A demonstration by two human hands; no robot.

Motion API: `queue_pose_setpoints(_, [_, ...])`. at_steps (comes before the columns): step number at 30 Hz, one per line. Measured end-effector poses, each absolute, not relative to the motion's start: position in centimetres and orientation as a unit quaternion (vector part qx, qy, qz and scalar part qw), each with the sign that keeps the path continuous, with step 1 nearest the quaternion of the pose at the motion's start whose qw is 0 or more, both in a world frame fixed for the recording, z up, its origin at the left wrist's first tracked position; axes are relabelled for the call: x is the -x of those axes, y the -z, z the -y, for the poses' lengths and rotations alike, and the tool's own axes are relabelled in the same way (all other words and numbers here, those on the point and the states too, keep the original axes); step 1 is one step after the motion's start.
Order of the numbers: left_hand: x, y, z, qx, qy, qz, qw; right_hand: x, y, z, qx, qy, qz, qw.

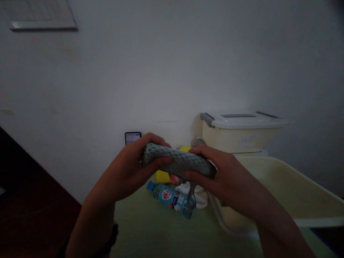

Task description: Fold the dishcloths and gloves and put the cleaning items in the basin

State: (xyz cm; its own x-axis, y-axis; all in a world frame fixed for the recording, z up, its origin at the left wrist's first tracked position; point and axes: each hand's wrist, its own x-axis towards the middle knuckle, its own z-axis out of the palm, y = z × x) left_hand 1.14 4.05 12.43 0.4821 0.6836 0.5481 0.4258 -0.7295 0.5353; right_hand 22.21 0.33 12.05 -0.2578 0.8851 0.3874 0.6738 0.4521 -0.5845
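Item under examination: a grey-green textured roll (177, 160), held in the air above the counter (150, 233), nearer its back edge at the wall than its front.

Handling, as judged: light and soft, apt to give under pressure; the nubbled surface should grip well, and breakage appears unlikely. Best hold is one hand at each end, thumb on the near face, fingers behind. The interior cannot be assessed. A patterned strip (191, 188) shows below; whether it is attached cannot be determined.

Left hand (134, 167): clamped on the left end, thumb laid along the near face, fingers curled over the top and behind. Right hand (223, 173): clamped on the right end in like manner. Both are closed only to the roll's thickness; the hands are apart from each other, with the roll's middle bare between them.

Beneath, on the counter: a blue-labelled bottle (172, 198) lying on its side, beside white cloth (202, 200). Toward the right edge: an uncovered cream tub (317, 222).
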Motion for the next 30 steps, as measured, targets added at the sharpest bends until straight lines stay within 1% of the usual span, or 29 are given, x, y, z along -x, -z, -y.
queue_pose_setpoints(4, [-0.9,-12.2,-4.1,-0.849,-0.343,-0.294,0.275,-23.3,-12.4,-0.2,0.459,-0.146,0.81,0.335])
queue_pose_setpoints(12, [-1.0,-12.3,-4.3,-0.835,-0.344,-0.221,0.369,-24.3,-12.8,0.2,0.429,-0.182,0.826,0.316])
queue_pose_setpoints(14, [-1.1,-12.1,-4.5,-0.833,-0.347,-0.23,0.364,-24.1,-12.7,0.0,0.434,-0.191,0.825,0.309])
queue_pose_setpoints(19, [-2.1,-11.9,-4.8,-0.832,-0.352,-0.312,0.295,-24.2,-12.7,-0.3,0.442,-0.201,0.822,0.297])
queue_pose_setpoints(22, [-2.7,-11.8,-5.0,-0.808,-0.367,-0.345,0.305,-25.1,-13.1,0.1,0.452,-0.184,0.812,0.32])
queue_pose_setpoints(25, [-3.3,-11.6,-5.1,-0.793,-0.387,-0.337,0.329,-26.1,-13.5,0.7,0.48,-0.155,0.793,0.341])
queue_pose_setpoints(28, [-4.2,-11.4,-4.9,-0.794,-0.389,-0.35,0.309,-26.5,-13.7,0.9,0.496,-0.146,0.789,0.332])
queue_pose_setpoints(30, [-4.9,-11.3,-4.7,-0.805,-0.367,-0.37,0.284,-26.5,-13.6,0.8,0.495,-0.15,0.796,0.315])
